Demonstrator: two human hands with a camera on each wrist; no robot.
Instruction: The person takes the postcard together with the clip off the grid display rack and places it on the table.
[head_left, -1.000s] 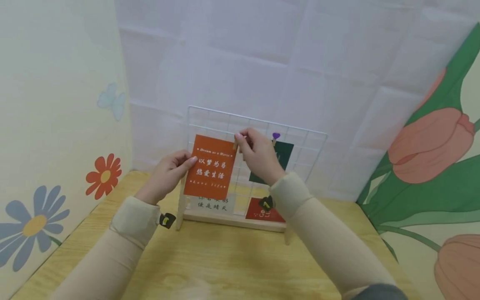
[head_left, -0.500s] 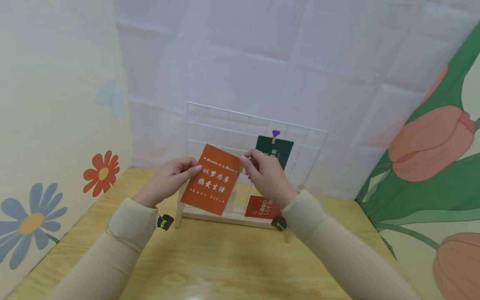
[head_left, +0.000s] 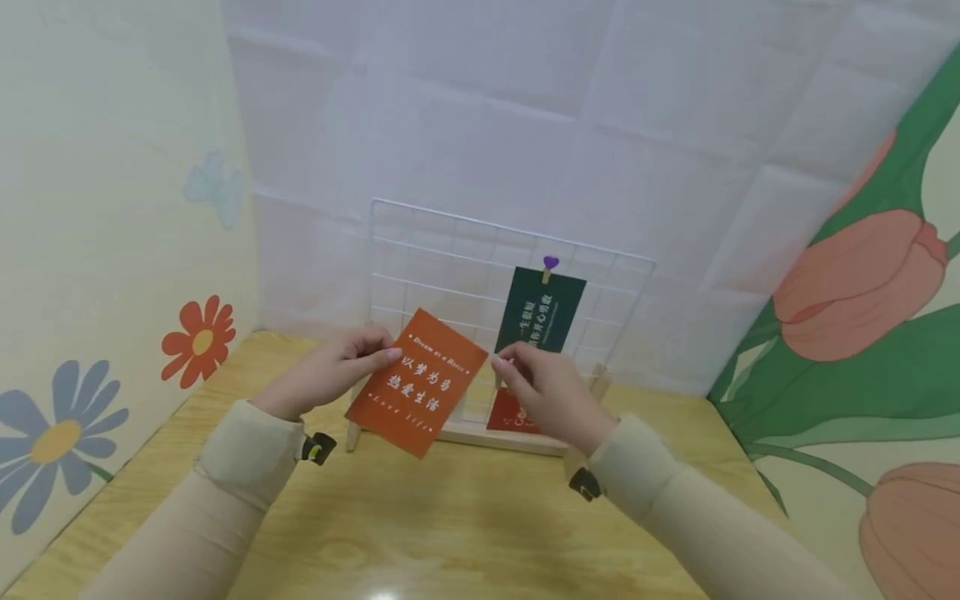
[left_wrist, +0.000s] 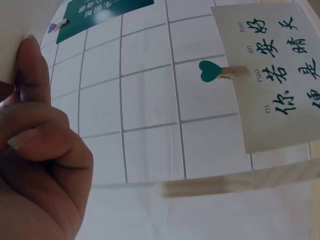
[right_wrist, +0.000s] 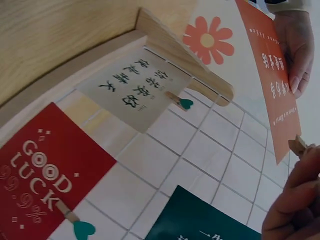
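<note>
An orange card [head_left: 420, 383] with white writing is pinched at its left edge by my left hand [head_left: 333, 367]; it tilts in front of the wire grid rack [head_left: 450, 250]. My right hand [head_left: 551, 392] pinches a small wooden clothespin [right_wrist: 297, 145], seen in the right wrist view close to the card's upper corner. Behind, a dark green card [head_left: 543, 308] hangs from a clothespin with a purple heart [head_left: 551, 263]. Lower on the grid, a red card [right_wrist: 50, 170] and a pale card [left_wrist: 272, 75] are held by clothespins with green hearts. In the left wrist view, curled left fingers fill the left side.
The rack's wooden base bar [head_left: 495, 437] stands on a wood-grain table [head_left: 450, 517]. A white sheet [head_left: 480, 108] hangs behind it. Walls with painted flowers stand at the left [head_left: 127, 250] and right [head_left: 862, 333].
Both hands have drawn back and down from the grid. The orange card has come off the rack's upper part with them and turned clockwise; the green card shows more fully.
</note>
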